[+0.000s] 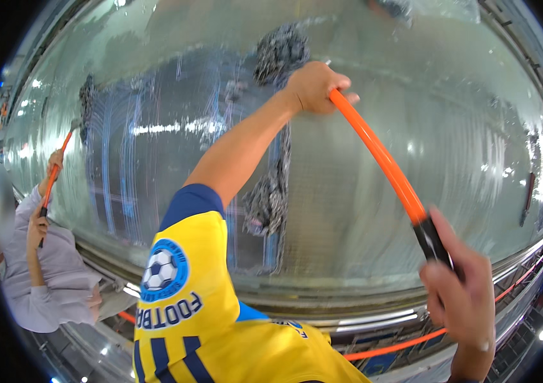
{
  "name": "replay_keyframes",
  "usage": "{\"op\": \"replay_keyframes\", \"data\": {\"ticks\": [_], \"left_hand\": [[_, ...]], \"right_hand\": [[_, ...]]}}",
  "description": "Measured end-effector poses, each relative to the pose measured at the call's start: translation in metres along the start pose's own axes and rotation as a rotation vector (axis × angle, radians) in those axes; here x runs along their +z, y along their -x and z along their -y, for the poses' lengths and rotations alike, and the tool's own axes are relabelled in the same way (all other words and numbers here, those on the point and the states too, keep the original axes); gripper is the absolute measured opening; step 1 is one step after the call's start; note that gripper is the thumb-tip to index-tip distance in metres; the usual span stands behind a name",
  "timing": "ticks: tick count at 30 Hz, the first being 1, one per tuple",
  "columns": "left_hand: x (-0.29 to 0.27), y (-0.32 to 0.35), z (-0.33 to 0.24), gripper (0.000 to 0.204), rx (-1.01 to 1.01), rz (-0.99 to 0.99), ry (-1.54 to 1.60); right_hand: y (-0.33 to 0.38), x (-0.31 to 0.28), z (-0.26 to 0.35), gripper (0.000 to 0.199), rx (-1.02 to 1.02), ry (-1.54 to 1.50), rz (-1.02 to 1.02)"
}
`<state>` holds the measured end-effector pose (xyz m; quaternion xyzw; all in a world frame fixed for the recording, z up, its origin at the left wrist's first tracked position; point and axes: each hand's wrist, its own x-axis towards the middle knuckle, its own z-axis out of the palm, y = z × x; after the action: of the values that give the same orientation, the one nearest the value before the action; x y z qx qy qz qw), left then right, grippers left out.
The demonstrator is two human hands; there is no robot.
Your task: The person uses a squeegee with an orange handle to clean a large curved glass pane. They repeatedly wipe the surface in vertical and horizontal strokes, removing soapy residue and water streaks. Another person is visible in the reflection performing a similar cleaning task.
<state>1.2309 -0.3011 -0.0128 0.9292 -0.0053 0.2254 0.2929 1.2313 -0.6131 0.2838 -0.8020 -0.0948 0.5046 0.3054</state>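
My left hand (pixel 317 88) is closed round the far end of a long orange handle (pixel 377 153), out over a wide wet grey-green surface (pixel 374 210). Slightly blurred, my right hand (pixel 463 287) wraps the black grip (pixel 436 242) at the handle's near end. What the far end carries is hidden behind my left hand. Just beyond that hand sits a clump of dark grey wet sludge (pixel 280 52). Another dark clump (pixel 266 201) lies nearer, left of the handle. A darker, streaked patch (pixel 156 153) spreads leftward from the clumps.
At the left, a co-worker in a pale top (pixel 54 274) grips a similar orange-handled tool (pixel 54 172) with both hands. Metal rails (pixel 374 319) and an orange tube (pixel 399 346) run along the near edge. Clear plastic sheeting (pixel 444 9) lies at the far side.
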Motion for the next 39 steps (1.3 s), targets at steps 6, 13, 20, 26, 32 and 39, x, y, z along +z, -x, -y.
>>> {"op": "replay_keyframes", "data": {"ticks": [6,13,20,26,32,39], "left_hand": [[0.002,-0.031,0.044,0.048,0.188,-0.105,-0.115],[0.067,0.127,-0.197,0.051,-0.056,0.102,0.045],[0.062,0.305,-0.334,0.051,-0.018,0.056,0.144],[0.041,0.295,-0.3,0.052,0.025,-0.012,0.154],[0.042,0.247,-0.249,0.05,0.035,-0.028,0.189],[0.022,0.12,-0.116,0.047,0.027,0.019,0.034]], "right_hand": [[-0.045,-0.006,-0.012,0.064,-0.124,-0.181,0.022],[0.139,-0.016,-0.203,0.067,0.069,-0.451,0.037],[0.277,0.066,-0.317,0.059,0.104,-0.194,0.008],[0.264,0.087,-0.268,0.051,0.002,-0.032,0.013],[0.219,0.072,-0.199,0.054,0.044,0.028,-0.022],[0.107,0.037,-0.109,0.057,0.137,-0.164,-0.035]]}}
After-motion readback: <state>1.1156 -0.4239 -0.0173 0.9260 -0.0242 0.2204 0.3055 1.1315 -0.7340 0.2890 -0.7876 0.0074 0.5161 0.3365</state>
